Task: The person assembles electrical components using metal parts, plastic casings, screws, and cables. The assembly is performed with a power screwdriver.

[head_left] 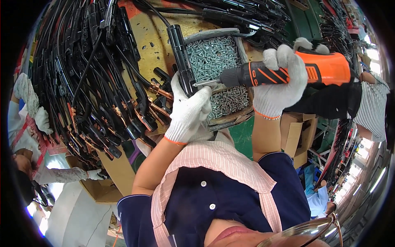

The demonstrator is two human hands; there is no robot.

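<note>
My left hand (188, 112), in a white knitted glove, is closed round the lower end of a black tubular electrode-holder handle (179, 47). A black cable leaves the handle's far end. In my gloved right hand (284, 84) is an orange and black cordless screwdriver (327, 68), lying level and pointing left. Its bit (209, 82) reaches the side of the handle near my left fingers; the exact contact point is too small to make out. Behind the bit stands a tray (243, 43) with silvery screws (212, 57) in its far part and darker screws (230, 102) in its near part.
Many black holders with copper jaws (142, 117) and cables are heaped at the left. More black handles (247, 16) lie at the back. Cardboard boxes (294, 133) stand at right and lower left. Co-workers' gloved hands (42, 120) are at far left; a person in stripes (372, 107) is at right.
</note>
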